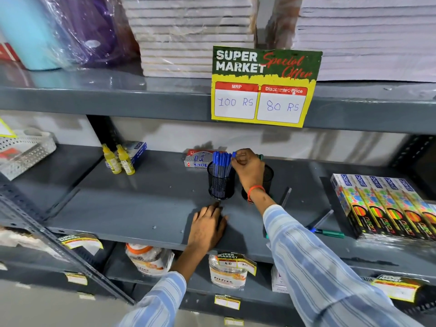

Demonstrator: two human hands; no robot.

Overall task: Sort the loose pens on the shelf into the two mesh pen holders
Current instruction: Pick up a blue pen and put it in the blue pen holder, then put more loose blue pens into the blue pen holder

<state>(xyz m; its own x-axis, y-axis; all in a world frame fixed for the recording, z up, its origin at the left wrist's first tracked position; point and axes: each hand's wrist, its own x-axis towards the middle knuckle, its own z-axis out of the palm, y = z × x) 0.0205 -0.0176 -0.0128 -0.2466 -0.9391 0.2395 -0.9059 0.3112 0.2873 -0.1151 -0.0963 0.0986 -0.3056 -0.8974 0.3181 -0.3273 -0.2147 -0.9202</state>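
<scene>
Two black mesh pen holders stand side by side on the grey shelf (132, 204). The left holder (220, 185) is filled with several blue-capped pens (221, 162). My right hand (249, 169) is above it, fingers pinched on a blue-capped pen (233, 154) at the holder's right rim. The right holder (269, 177) is mostly hidden behind my right wrist. My left hand (207, 228) lies flat on the shelf in front of the holders, holding nothing. Loose pens lie at the right: a clear one (286, 197), a blue-capped one (322, 220) and a green one (331, 233).
Boxes of neon pencils (387, 206) are stacked at the shelf's right end. Two yellow glue bottles (120, 159) and a pen carton (198, 159) sit toward the back. A white perforated tray (23, 152) stands at far left. A price sign (265, 87) hangs from the upper shelf.
</scene>
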